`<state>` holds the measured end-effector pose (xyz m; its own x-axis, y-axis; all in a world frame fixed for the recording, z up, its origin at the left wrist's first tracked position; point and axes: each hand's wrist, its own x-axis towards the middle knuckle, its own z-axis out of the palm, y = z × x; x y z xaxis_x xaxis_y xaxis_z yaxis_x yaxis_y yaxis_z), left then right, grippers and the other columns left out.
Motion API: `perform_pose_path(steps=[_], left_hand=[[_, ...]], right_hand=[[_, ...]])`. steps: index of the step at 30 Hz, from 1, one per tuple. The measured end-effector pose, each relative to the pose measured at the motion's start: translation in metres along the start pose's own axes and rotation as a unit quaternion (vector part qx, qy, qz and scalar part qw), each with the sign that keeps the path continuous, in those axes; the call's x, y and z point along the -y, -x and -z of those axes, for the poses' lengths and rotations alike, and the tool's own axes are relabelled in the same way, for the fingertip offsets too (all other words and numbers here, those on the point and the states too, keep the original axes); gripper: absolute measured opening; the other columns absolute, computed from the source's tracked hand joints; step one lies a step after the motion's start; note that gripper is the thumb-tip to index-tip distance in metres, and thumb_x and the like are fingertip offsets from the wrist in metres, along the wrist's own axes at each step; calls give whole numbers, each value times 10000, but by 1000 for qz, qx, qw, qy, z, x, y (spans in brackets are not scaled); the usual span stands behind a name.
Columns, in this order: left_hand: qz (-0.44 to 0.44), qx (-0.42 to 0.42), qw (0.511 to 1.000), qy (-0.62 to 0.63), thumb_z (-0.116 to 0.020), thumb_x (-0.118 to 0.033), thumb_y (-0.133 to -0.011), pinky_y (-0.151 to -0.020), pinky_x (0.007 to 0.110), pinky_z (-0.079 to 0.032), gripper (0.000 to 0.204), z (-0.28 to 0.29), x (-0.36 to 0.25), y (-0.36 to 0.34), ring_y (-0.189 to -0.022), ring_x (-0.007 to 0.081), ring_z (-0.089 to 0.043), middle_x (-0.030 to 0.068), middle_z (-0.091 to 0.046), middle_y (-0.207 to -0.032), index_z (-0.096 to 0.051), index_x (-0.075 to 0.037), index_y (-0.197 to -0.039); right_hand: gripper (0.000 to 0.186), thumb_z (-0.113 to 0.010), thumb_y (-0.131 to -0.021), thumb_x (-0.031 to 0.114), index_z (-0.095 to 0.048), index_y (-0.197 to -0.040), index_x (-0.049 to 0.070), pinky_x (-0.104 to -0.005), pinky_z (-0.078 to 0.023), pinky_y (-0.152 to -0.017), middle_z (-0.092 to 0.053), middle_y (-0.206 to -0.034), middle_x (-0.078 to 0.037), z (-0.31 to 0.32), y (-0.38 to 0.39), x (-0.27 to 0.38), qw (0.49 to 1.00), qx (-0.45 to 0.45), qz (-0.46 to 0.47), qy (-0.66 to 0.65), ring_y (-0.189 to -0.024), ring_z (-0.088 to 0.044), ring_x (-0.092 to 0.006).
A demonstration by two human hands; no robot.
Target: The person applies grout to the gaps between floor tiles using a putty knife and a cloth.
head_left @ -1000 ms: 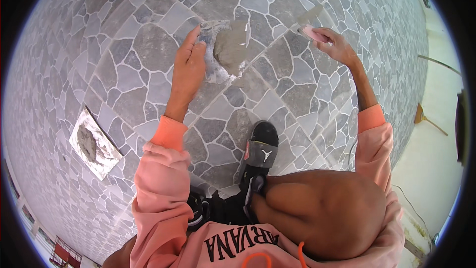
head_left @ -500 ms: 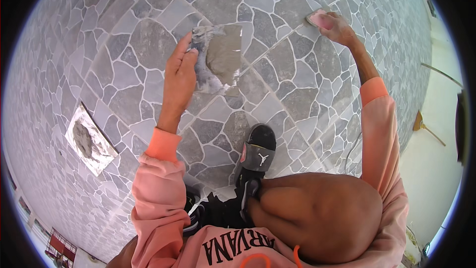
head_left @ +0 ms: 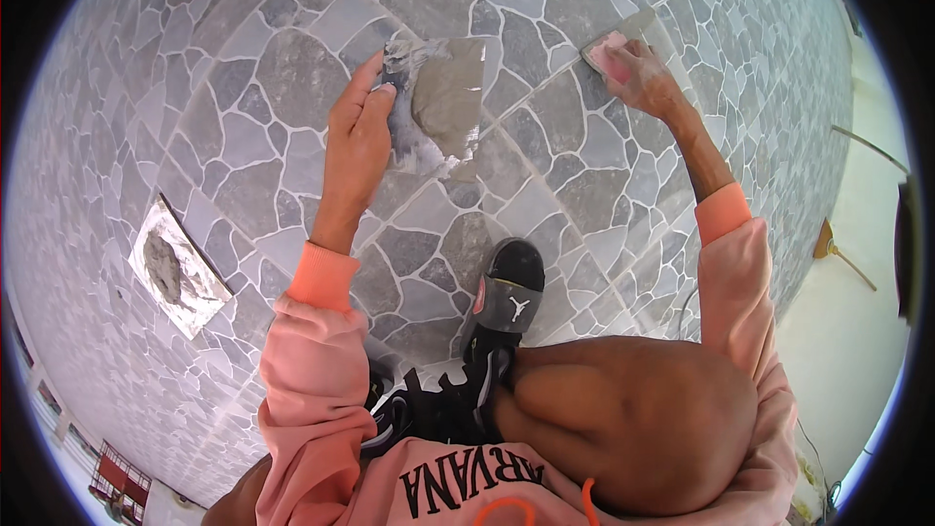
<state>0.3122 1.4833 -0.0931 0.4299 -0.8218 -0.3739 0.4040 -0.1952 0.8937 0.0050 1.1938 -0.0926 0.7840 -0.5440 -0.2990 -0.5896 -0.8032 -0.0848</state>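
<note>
Apparently, from where I stand, the step in hand is working grey paste into a straight joint of the stone-patterned tile floor (head_left: 292, 88). The right hand (head_left: 645, 84) has its fingers closed around a small pink-topped spreader (head_left: 608, 56), low over the tiles just beside a damp-looking smear (head_left: 637, 23); whether it touches them I can't tell. To the left, the left hand (head_left: 358, 132) pinches the near edge of a thin, square plate (head_left: 401, 127), thumb on top, gap closed down to the sheet. I judge the next move calls for a flat, even stroke across that smear, with the plate kept level.

The plate looks metallic, streaked and smudged, and its mound of paste (head_left: 443, 102) is thick, matte and round-sided. A 2nd plate (head_left: 207, 298), its rim pale, lies on the floor farther left with a rougher, lumpier heap (head_left: 164, 271). Pale lines web the tiles' irregular grey shapes.
</note>
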Motion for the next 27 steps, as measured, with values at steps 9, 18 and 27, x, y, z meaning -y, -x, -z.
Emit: perform_pose_path(steps=[9,18,27], left_hand=[[-29,-1,999,36,-417,-78,-943,-898,236,-417,409,-8,-5,-5,-1011,105,-553,70,-612,-1158,-495,18,-1333],[0,-12,999,32,-421,-101,-944,-966,286,-421,464,0,-7,-6,-1126,174,-539,142,-540,-1282,-410,64,-1377],[-25,-46,998,24,-444,-104,-936,-654,220,-365,436,8,5,-5,-741,58,-429,-15,-495,-857,-468,34,-1348]], right_hand=[[474,-668,-768,282,-597,-1212,133,-460,-461,-935,-545,-1168,-233,-10,8,37,999,-40,-4,-26,-1041,-534,-438],[474,-685,-759,245,-586,-1210,139,-474,-469,-917,-543,-1117,-248,-18,16,77,999,-41,-19,-24,-1032,-526,-446],[448,-700,-769,213,-608,-1200,134,-447,-477,-892,-536,-1140,-201,-21,19,111,997,-34,-41,-46,-1057,-516,-387]])
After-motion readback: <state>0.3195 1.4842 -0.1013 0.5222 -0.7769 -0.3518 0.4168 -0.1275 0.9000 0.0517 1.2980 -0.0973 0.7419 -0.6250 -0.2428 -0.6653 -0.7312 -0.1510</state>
